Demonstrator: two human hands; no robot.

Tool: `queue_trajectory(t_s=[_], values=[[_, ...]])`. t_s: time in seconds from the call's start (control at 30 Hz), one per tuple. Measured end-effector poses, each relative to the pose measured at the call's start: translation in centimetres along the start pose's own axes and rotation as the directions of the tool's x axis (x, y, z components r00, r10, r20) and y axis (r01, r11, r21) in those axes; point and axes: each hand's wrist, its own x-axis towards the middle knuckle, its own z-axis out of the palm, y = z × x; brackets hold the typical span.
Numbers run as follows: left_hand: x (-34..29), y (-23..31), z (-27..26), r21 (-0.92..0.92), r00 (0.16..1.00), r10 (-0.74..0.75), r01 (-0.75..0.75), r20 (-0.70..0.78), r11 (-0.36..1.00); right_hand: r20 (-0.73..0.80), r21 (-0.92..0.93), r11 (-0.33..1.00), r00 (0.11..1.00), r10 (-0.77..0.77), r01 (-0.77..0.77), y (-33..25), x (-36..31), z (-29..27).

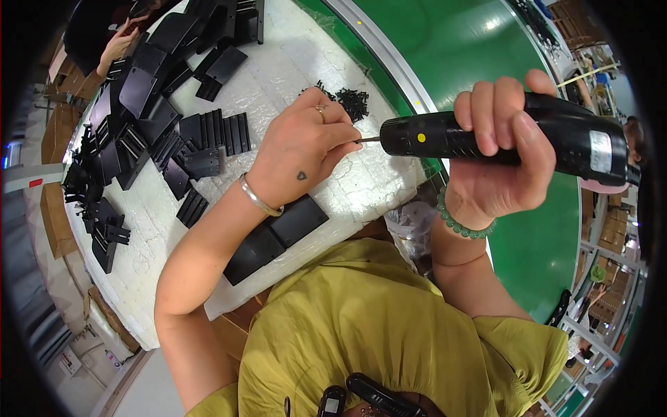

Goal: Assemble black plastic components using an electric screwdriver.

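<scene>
My right hand (504,146) is wrapped round a black electric screwdriver (577,135), which lies level and points left. Its thin metal bit (369,140) reaches the fingertips of my left hand (306,135). Thumb and forefinger of that hand are pinched together at the bit's end, on a small dark piece (358,141) mostly hidden by the fingers. Just beyond the left hand lies a heap of small black screws (352,104). Two flat black panels (256,251) rest side by side under my left wrist, near the front edge of the foam-covered table (375,191).
Many black panels and ribbed parts (146,90) are piled along the table's left side. A green conveyor belt (458,55) with a metal rail runs along the right. At the far left, another person's hand (118,45) is near the pile. A clear plastic bag (415,226) hangs by the table's corner.
</scene>
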Motion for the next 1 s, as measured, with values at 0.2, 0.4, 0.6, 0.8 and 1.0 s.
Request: queue_trajectory(t_s=[0.2, 0.4, 0.6, 0.8, 1.0], values=[[-1.0, 1.9, -1.2, -0.065, 0.993, -0.095, 0.091, -0.067, 0.994, 0.409, 0.106, 0.994, 0.911, -0.052, 0.009, -1.1, 0.3, 0.4], [-2.8, 3.3, -2.5, 0.031, 1.000, -0.024, 0.025, -0.008, 0.999, 0.605, -0.012, 1.000, 0.796, 0.028, -0.026, -2.2, -0.2, 2.1], [-8.6, 2.9, -6.6, -0.003, 0.950, -0.242, 0.246, -0.195, 0.969, 0.542, 0.093, 0.985, 0.837, 0.075, -0.148, -0.8, -1.3, 5.5], [-14.5, 5.2, -7.9, 0.058, 0.697, -0.717, 0.717, -0.016, 0.695, 0.734, 0.064, 0.956, 0.662, 0.149, -0.285, 1.7, -2.2, 9.6], [-14.5, 4.5, -5.5, -0.128, 0.716, -0.698, 0.694, 0.017, 0.708, 0.650, -0.114, 0.933, 0.685, 0.329, -0.340, 2.1, -4.0, 11.6]])
